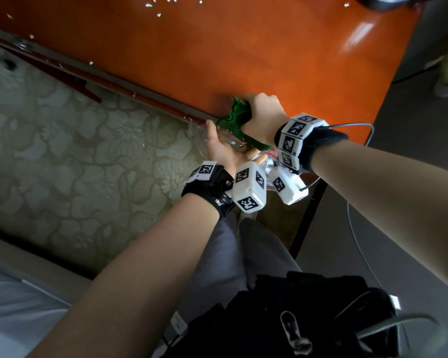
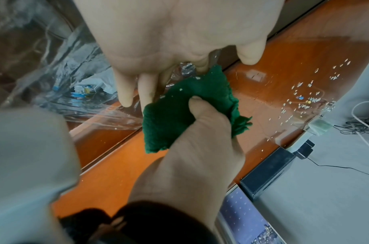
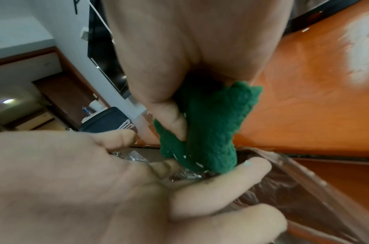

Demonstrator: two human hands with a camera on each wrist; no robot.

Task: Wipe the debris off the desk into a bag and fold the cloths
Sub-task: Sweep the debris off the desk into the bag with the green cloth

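On the near edge of the orange desk [image 1: 243,47] my right hand [image 1: 264,112] grips a bunched green cloth [image 1: 237,117], thumb pressed into it [image 2: 179,115]. White crumbs cling to the cloth [image 3: 217,132]. My left hand [image 1: 223,148] is palm up just below the edge, right under the cloth. Its fingers [image 3: 210,184] curl on the crumpled rim of a clear plastic bag [image 2: 64,74], which hangs down beside the desk with scraps inside. More white debris [image 2: 304,97] lies scattered farther along the desk, and some at the far side [image 1: 158,14].
A black box [image 2: 267,170] and a printed card [image 2: 242,219] stand at the desk's back edge by the wall, with cables [image 2: 359,128] beyond. Patterned carpet [image 1: 62,151] lies below the desk. A black bag [image 1: 295,319] rests at my lap.
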